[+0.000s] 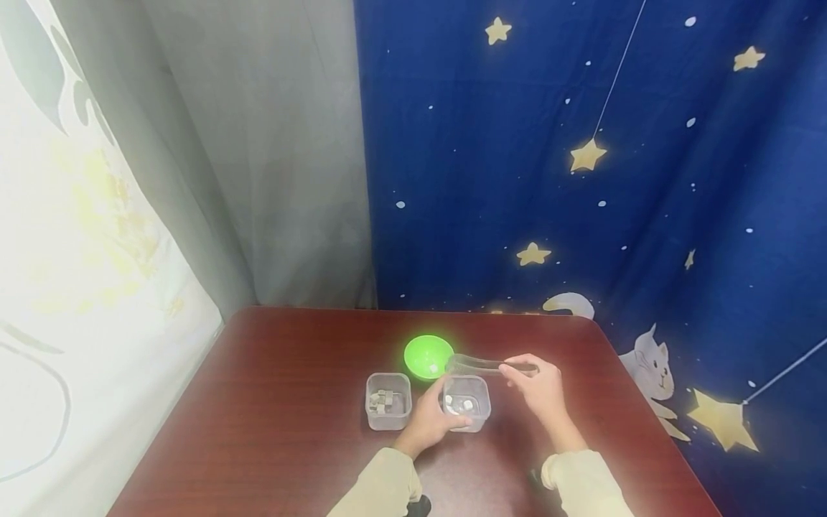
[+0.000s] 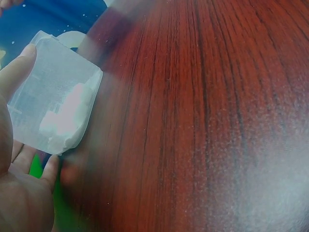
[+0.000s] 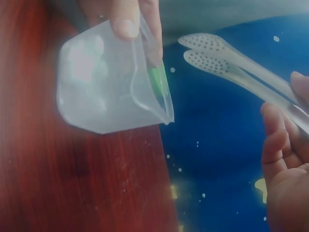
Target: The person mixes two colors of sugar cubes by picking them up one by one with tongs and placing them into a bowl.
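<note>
My left hand [image 1: 426, 420] grips a clear plastic container [image 1: 479, 391], thumb on the near side and fingers around its left. Several white pieces [image 2: 70, 116] lie at its bottom. In my right hand [image 1: 543, 388] is a pair of clear tongs [image 3: 241, 72], pinched between thumb and fingers. Their dotted tips stand slightly apart with nothing between them, above the container's back rim and close to the green bowl [image 1: 421, 349]. One small white piece [image 1: 433, 368] lies inside that bowl.
Left of my left hand stands a second clear container [image 1: 388, 379] with several pale grey cubes [image 1: 382, 402] in it. All of this is on a dark red wooden table [image 1: 291, 402]. A blue star-printed curtain [image 1: 478, 179] hangs behind the table.
</note>
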{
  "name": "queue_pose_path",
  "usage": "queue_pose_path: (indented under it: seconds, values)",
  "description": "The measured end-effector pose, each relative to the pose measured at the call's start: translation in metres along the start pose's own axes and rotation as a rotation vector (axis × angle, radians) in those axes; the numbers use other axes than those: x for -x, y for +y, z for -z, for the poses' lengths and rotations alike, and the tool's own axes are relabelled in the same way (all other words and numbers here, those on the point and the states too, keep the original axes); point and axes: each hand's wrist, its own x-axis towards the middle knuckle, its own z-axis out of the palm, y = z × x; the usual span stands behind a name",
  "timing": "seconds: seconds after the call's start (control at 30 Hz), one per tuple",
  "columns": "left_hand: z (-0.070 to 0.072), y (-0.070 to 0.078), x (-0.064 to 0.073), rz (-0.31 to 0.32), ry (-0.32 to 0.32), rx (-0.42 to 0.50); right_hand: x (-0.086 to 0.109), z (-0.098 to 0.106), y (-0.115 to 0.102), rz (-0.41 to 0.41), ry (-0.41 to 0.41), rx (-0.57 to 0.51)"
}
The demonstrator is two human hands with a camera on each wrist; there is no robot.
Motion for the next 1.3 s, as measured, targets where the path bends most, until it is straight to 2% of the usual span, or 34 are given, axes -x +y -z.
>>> queue_pose_path:
  seconds: [0.27, 0.5, 0.87, 1.3]
  values:
    - [0.000, 0.002, 0.000, -0.003, -0.012, 0.030, 0.005, 0.009, 0.005, 0.016, -0.051, 0.009]
    - [0.001, 0.002, 0.001, 0.000, -0.005, 0.001, 0.013, 0.011, 0.007, -0.016, -0.067, 0.020]
    - [0.001, 0.004, 0.001, -0.019, 0.004, -0.003, 0.019, 0.004, 0.016, -0.051, -0.077, 0.047]
    - [0.001, 0.002, 0.000, -0.031, 0.003, 0.014, 0.021, -0.007, 0.026, -0.035, -0.077, 0.068]
